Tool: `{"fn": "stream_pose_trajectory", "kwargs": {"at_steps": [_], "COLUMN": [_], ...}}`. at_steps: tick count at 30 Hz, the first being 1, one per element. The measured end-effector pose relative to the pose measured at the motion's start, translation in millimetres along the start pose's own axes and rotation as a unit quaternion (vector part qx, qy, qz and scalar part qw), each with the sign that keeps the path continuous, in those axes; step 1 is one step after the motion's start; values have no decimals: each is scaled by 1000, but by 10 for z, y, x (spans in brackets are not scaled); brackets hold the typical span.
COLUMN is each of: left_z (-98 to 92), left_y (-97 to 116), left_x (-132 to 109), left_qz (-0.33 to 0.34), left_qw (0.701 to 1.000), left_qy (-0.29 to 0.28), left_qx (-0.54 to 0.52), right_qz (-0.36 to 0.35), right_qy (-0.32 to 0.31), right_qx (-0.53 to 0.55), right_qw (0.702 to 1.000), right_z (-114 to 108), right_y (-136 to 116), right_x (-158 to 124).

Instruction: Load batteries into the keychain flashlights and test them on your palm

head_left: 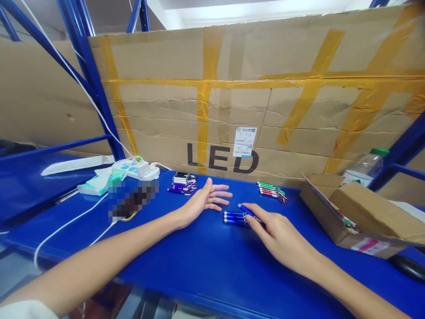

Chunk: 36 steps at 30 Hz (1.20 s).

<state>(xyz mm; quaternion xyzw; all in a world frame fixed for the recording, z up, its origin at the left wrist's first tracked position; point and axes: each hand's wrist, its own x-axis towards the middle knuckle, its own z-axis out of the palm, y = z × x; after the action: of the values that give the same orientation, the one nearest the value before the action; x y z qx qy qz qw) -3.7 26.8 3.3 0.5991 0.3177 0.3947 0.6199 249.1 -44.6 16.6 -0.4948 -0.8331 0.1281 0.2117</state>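
Observation:
My right hand (277,228) pinches a slim blue keychain flashlight (245,208) between thumb and fingers, its silver end pointing left. Just below it, a small bunch of blue keychain flashlights (232,218) lies side by side on the blue table (206,261). My thumb covers their right ends. My left hand (202,200) is open over the table, fingers spread to the right, with nothing in it. Behind the left hand are black, silver and purple keychain flashlights (181,182) with clips. Green and red keychain flashlights (268,190) lie in a row farther right.
An open cardboard box (335,230) stands at right, a clear bottle with a green cap (368,166) behind it. At left are a power strip (146,172), a blurred phone (133,199), a tissue pack (94,184) and white cables. A large cardboard sheet (159,110) closes the back.

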Motion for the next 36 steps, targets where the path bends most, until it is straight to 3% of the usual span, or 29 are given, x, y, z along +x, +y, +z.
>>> {"fn": "stream_pose_trajectory", "kwargs": {"at_steps": [7,13,22,32,36], "left_z": [4,8,6,-3,7], "left_y": [7,16,7,-7,-8], "left_x": [-3,-1,-3,1,-1], "left_qz": [1,4,5,8,5], "left_qw": [1000,1000,1000,1000,1000], "left_qy": [-1,-1,-1,1,-6], "left_qx": [1,2,5,-3,-4], "right_qz": [-2,-3,21,26,-5], "right_qy": [-15,-65,31,20,-5], "right_qx": [1,62,30,-5,-10], "right_qw": [1000,996,999,999,1000], "right_z": [39,-51,-14,-17,-19], "right_y": [18,-78,47,-17,-29], "right_x": [12,20,31,32,21]}}
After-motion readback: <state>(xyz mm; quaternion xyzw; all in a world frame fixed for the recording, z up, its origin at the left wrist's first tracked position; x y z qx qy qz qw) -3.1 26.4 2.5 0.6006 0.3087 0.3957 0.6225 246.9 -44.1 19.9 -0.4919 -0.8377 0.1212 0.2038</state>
